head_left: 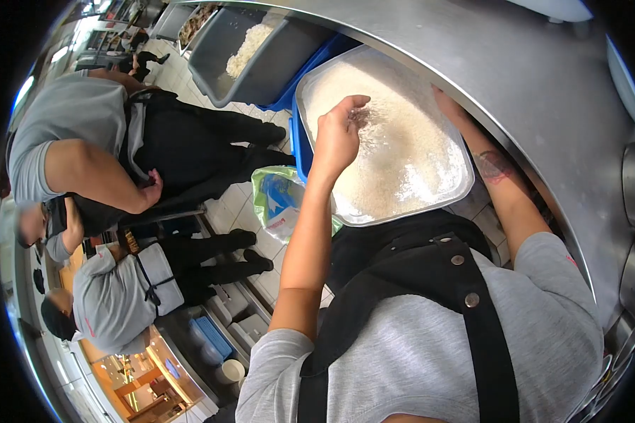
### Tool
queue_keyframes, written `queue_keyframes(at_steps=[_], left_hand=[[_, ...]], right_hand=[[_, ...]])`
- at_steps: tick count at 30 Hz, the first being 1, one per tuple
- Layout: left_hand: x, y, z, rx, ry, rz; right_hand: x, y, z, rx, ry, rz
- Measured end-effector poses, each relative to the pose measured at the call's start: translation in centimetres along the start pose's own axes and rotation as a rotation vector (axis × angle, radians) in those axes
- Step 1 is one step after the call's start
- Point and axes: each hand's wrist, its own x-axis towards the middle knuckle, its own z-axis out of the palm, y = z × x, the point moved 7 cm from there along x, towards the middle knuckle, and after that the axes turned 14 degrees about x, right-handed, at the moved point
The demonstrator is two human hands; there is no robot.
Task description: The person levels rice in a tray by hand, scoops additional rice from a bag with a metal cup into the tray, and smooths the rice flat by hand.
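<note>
A wide metal tray (466, 196) holds pale, grainy stuff (395, 99) that looks like flour or raw rice; I cannot tell which. Above its left part is my left hand (339, 137), fingers curled, with a blurred, speckled patch just beside the fingertips. What those fingers hold, if anything, is not clear. My right hand (444, 102) reaches to the tray's right side beneath the counter edge, its fingers hidden. Shiny, thinly covered patches show toward the tray's near right side.
A steel counter (529, 63) curves along the right. Left of the tray stand a grey tub (212, 67) with white food (250, 49), a blue bin (302, 148) and a lined bag (268, 187). Two co-workers (85, 141) stand at the left.
</note>
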Motion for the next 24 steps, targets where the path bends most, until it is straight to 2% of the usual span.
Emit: queue_keyframes(at_steps=[6,7,8,10,12,14,17,20,21,24], left_hand=[[-0.4,-0.2,1.5,0.085,0.071,0.23],[-0.9,0.3,1.7,0.03,0.013,0.15],[-1.2,-0.5,3.1,0.075,0.026,0.208],[-2.3,-1.9,7.5,0.16,-0.077,0.2],[-3.8,-1.4,12.8,0.473,-0.295,0.18],[-5.4,-0.6,17.6,0.6,-0.316,0.397],[-5.8,-0.3,21.7,0.742,-0.209,0.655],[-2.1,-1.4,22.1,0.832,-0.177,0.534],[-0.5,-2.0,22.0,0.946,-0.205,0.508],[3.3,-4.1,20.8,1.021,-0.116,0.507]], right_hand=[[-0.3,0.3,0.2,-0.002,-0.007,0.005],[-0.4,0.3,0.2,-0.002,-0.008,0.007],[-0.4,0.3,0.2,-0.003,-0.009,0.008],[-0.5,0.2,0.4,-0.002,-0.014,0.007],[-0.3,0.0,0.8,0.004,-0.017,0.001],[-0.2,-0.1,1.0,0.004,-0.017,-0.002],[0.9,0.6,1.0,-0.008,-0.006,-0.007],[2.5,1.4,0.6,-0.028,0.012,-0.014],[2.9,1.5,0.5,-0.034,0.015,-0.014],[3.0,2.2,0.3,-0.05,0.007,-0.015]])
